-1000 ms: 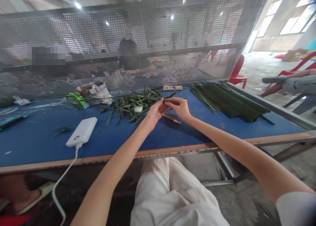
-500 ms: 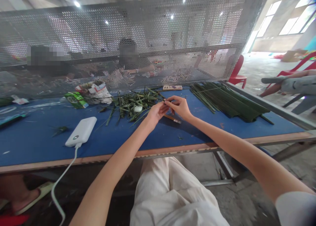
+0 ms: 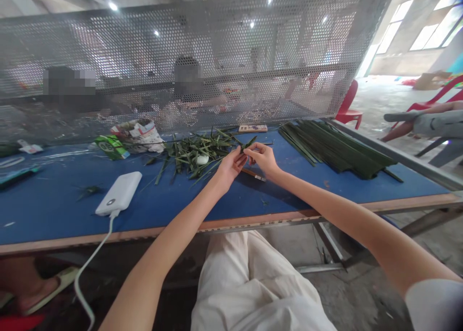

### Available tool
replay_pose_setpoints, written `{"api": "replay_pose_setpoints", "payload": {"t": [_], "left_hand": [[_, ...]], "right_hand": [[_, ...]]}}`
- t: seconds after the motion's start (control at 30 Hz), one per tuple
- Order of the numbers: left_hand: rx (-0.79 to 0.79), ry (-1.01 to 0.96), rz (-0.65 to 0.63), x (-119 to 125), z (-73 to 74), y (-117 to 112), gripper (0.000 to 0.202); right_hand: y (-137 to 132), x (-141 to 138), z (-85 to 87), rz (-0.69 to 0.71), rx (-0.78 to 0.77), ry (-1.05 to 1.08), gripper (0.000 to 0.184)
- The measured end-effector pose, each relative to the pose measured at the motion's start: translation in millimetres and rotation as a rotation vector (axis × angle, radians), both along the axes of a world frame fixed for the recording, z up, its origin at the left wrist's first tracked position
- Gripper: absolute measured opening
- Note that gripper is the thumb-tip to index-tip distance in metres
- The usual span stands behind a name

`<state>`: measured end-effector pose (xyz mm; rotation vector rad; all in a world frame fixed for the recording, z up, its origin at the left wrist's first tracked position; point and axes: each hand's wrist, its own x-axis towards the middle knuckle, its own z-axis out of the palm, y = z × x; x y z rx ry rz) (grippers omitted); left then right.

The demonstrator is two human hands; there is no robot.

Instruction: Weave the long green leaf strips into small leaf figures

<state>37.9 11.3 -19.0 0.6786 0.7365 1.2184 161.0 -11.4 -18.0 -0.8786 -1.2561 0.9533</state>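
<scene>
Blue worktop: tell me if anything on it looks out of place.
A small white rounded object lies in the heap of green leaves. It is the one pale thing among them, so it looks out of place; the view doesn't show what it is.

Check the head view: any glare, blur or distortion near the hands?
Head view: windows blown out at upper right; perforated metal screen hazy; table's front edge bowed by lens distortion; left hand, right hand and green leaf fairly sharp.

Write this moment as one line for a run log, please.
left hand: holding green leaf | right hand: pinching same leaf | beside: leaf pile | surface: blue table
</scene>
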Motion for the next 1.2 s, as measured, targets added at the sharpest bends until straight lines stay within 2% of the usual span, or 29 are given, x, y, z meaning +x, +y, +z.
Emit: {"api": "replay_pose_setpoints", "payload": {"t": [0.43, 0.7, 0.97, 1.2], "left_hand": [[0.025, 0.012, -0.011, 0.9, -0.5, 0.1, 0.014], [0.025, 0.019, 0.002, 0.7, -0.9, 0.8, 0.014], [0.156, 0.159, 0.104, 0.1, 2.0, 0.4, 0.012], [0.235, 0.208, 0.128, 0.4, 5.3, -1.2, 0.009]], "right_hand": [[-4.0, 0.4, 2.0, 0.05, -0.086, 0.045, 0.028], [-3.2, 1.0, 2.1, 0.042, -0.105, 0.049, 0.023], [4.6, 10.6, 3.6, 0.069, -0.097, -0.081, 0.026], [3.4, 9.9, 5.8, 0.052, -0.087, -0.059, 0.021]]}}
